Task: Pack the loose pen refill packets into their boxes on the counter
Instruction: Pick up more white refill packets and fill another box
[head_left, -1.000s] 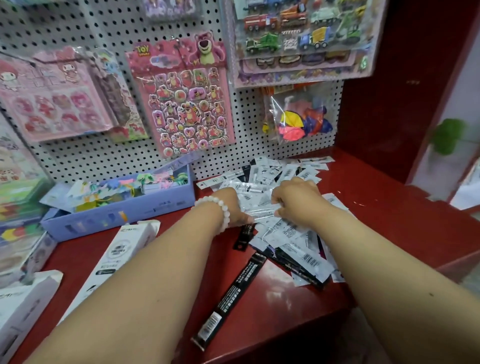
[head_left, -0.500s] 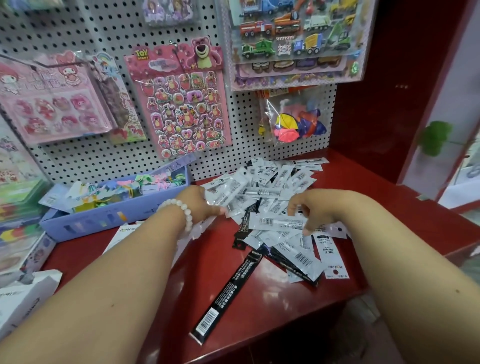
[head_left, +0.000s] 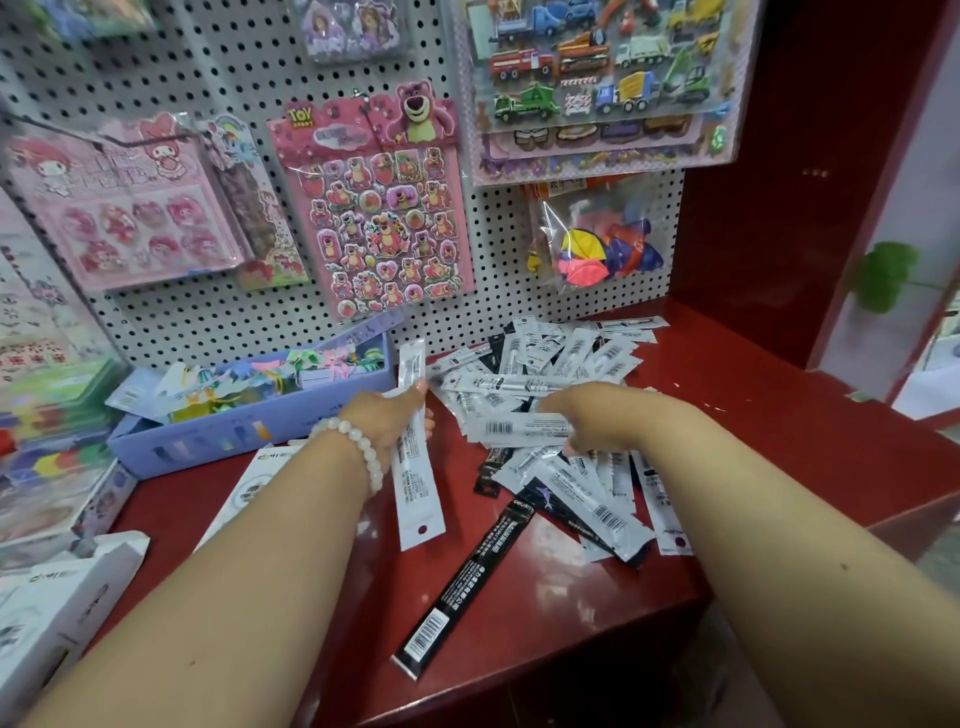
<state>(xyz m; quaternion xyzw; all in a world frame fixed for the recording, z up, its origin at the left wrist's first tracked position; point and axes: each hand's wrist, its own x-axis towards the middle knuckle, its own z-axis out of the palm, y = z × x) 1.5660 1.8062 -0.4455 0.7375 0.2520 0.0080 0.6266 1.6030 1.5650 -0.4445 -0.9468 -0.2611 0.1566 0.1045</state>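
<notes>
While most refill packets (head_left: 550, 384) sit heaped on the red counter (head_left: 779, 441) by the pegboard (head_left: 498, 260), the left hand (head_left: 387, 415) grips one white packet (head_left: 415, 452) upright-ish, and the right hand (head_left: 587, 415) pinches another packet (head_left: 514, 428) over the pile. White box (head_left: 249, 488) lies under the left wrist.

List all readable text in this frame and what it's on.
"TOY STORY": yellow logo on the pink bear sticker sheet on the pegboard.
"deli", likely: white logo at the top of the black packet lying alone on the counter; small, not certain.
White packet in the left hand: print and barcode too small to read.
Packet held by the right hand: barcode only, digits unreadable.
White box under the left arm: logo blurred.
</notes>
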